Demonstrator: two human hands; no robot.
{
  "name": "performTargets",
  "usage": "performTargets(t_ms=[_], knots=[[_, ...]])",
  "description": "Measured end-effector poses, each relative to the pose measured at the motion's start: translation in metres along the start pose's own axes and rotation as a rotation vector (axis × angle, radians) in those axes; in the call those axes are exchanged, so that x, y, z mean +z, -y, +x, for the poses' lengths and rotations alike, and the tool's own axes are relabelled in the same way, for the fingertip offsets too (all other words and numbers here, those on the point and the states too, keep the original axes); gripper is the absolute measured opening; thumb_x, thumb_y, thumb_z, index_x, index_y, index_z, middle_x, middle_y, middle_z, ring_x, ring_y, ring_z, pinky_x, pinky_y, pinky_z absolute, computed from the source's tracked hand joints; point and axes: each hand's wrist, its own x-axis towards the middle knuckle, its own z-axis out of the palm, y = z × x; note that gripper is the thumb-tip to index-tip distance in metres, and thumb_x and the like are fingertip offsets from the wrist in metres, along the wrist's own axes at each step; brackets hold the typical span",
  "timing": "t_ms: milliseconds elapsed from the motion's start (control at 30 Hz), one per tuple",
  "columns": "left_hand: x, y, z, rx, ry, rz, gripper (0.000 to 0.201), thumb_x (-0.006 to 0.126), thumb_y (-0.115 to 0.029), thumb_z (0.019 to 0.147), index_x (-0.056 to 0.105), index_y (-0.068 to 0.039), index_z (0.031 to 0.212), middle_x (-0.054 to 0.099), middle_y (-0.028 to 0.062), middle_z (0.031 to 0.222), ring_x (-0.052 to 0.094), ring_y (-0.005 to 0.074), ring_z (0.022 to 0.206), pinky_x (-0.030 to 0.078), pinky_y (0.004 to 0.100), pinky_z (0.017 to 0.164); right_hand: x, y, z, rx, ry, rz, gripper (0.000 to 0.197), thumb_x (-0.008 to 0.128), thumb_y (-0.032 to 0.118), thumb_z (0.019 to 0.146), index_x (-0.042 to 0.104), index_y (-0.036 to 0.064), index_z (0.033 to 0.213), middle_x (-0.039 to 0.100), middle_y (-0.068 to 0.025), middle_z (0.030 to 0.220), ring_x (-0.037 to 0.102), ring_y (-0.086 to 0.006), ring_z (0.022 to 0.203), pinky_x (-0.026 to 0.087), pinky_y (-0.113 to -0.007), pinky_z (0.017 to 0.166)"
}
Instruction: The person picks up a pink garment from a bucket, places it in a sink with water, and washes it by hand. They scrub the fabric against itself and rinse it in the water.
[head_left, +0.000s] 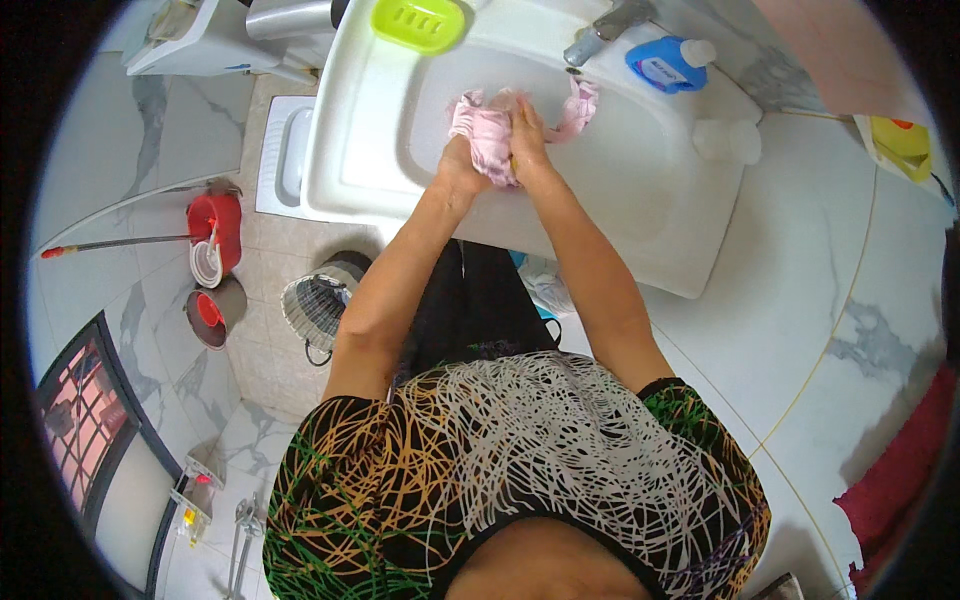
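A light pink garment (pixel 490 138) with ruffled edges is bunched between my hands above the basin of the white sink (pixel 640 215). My left hand (pixel 464 166) grips it from the left and below, its fingers mostly hidden behind the cloth. Pressed along the other side is my right hand (pixel 528 142), with a bit of something yellow showing by its palm. A twisted pink end of cloth (pixel 578 108) trails to the right toward the drain; whether it belongs to the same garment I cannot tell. Over the basin's far side stands the metal faucet (pixel 606 32).
A lime-green soap dish (pixel 418 22) sits on the sink's far left rim. On the right rim are a blue bottle with a white cap (pixel 664 66) and a whitish bottle (pixel 727 141). A wicker basket (pixel 316 308) and red bucket (pixel 226 222) stand on the floor at left.
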Motion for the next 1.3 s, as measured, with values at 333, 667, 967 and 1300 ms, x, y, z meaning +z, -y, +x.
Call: performTargets(t_ms=[333,667,967,1300], knots=[[0.008,0.004,-0.026,0.792,-0.028,2.018,0.021,0.056,-0.019,0.072,0.064,-0.001,0.076,0.062,0.0188,0.07,0.061,0.0347,0.064,0.047,0.0417,0.058,-0.017,0.045,0.009,-0.127,0.216,-0.112,0.027,0.053,0.02,0.09,0.051,0.0077,0.114,0.057,-0.0062,0.099,0.051,-0.0158,0.086,0.044,-0.031,0.075],[0.06,-0.015,-0.038,1.383,0.293,2.286,0.031,0.068,-0.017,0.062,0.058,-0.002,0.087,0.047,0.0101,0.112,0.042,0.0307,0.105,0.034,0.0422,0.088,0.02,0.031,-0.031,0.333,0.517,0.854,0.027,0.044,0.021,0.092,0.052,0.0025,0.111,0.056,-0.0062,0.106,0.053,-0.0186,0.096,0.043,-0.03,0.086],[0.041,-0.06,-0.038,1.156,-0.335,2.42,0.037,0.06,-0.018,0.08,0.053,-0.006,0.114,0.047,0.0149,0.121,0.042,0.0297,0.111,0.034,0.0427,0.093,0.02,0.037,-0.038,0.326,0.435,0.933,0.028,0.041,0.016,0.093,0.051,0.0034,0.116,0.055,-0.0091,0.118,0.054,-0.0212,0.107,0.043,-0.034,0.094],[0.012,-0.061,-0.046,0.146,0.352,0.263,0.053,0.028,-0.032,0.095,0.033,0.001,0.136,0.05,0.0161,0.126,0.05,0.0254,0.112,0.037,0.035,0.101,0.016,0.036,-0.04,0.23,0.158,0.744,0.029,0.055,-0.006,0.081,0.055,0.0046,0.107,0.059,-0.0068,0.098,0.059,-0.0207,0.094,0.048,-0.034,0.084]])
